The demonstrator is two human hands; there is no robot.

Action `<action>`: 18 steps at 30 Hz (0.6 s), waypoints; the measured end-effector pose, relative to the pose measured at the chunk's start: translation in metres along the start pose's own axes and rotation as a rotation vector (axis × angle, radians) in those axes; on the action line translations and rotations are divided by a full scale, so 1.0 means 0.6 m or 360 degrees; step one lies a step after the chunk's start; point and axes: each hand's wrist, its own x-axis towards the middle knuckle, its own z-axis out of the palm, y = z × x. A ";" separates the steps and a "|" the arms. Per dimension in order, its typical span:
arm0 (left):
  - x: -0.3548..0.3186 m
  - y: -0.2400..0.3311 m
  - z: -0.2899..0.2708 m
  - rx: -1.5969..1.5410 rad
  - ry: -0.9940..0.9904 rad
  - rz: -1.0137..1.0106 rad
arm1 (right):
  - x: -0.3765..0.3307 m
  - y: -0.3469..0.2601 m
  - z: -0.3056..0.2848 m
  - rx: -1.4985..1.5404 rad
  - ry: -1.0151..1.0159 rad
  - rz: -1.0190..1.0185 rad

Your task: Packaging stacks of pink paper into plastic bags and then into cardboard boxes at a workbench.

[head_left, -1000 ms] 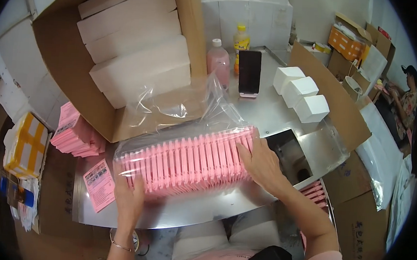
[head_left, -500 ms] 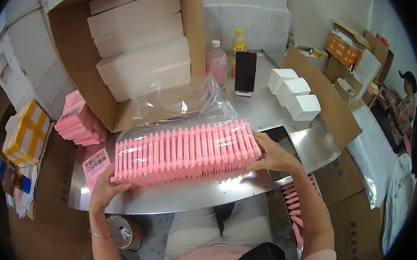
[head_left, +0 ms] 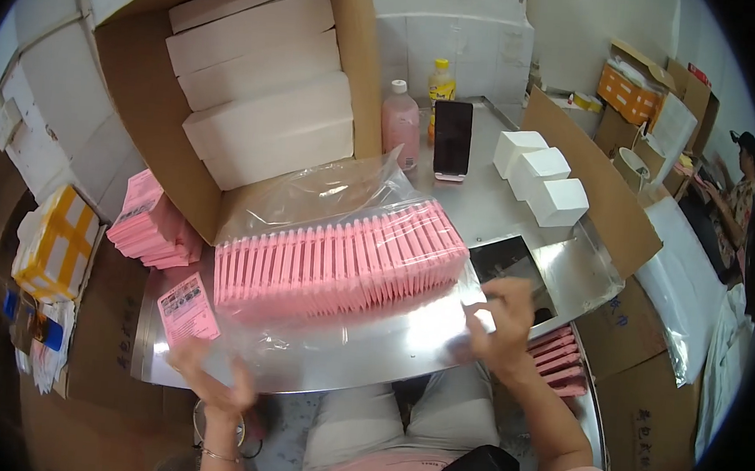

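Observation:
A long row of thin pink packets [head_left: 340,264] stands on edge on the metal table, inside a clear plastic bag [head_left: 310,194]. The bag's loose mouth lies toward the cardboard box behind it. My left hand [head_left: 214,382] is off the row, near the table's front edge below a pink printed card [head_left: 188,312]. It is blurred, thumb and fingers apart, holding nothing. To the right of the row, my right hand [head_left: 504,323] hovers by the table edge, blurred and loosely bent, with a gap between thumb and fingers and nothing in it.
A tall cardboard box [head_left: 367,77] holds several white boxes [head_left: 271,132]. Pink cards are stacked [head_left: 151,224] at left. Behind stand a pink bottle [head_left: 400,128], a phone [head_left: 451,140] and white cartons [head_left: 541,177]. More pink packets [head_left: 557,362] sit low right. A person [head_left: 737,204] sits far right.
Both hands have let go of the bagged row and drawn back from its ends. The row, held tilted before, now rests on the table.

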 end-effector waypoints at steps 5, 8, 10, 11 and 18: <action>-0.044 -0.004 0.070 -0.0248 -0.1765 -0.0389 | -0.032 0.042 0.090 0.0458 -0.0631 -0.0017; -0.020 0.014 0.042 -0.0825 -0.1377 -0.0717 | -0.013 0.031 0.053 0.0491 -0.0540 0.0191; -0.016 0.040 0.045 -0.1206 -0.0928 -0.0144 | -0.027 0.003 0.002 0.0511 -0.0470 0.0300; -0.006 0.069 0.051 -0.1412 -0.1038 -0.0081 | -0.040 -0.012 -0.032 0.0419 -0.0308 0.0284; -0.033 0.354 0.077 -0.1587 -0.1831 0.0432 | -0.329 -0.105 -0.429 -0.1284 0.0148 0.0530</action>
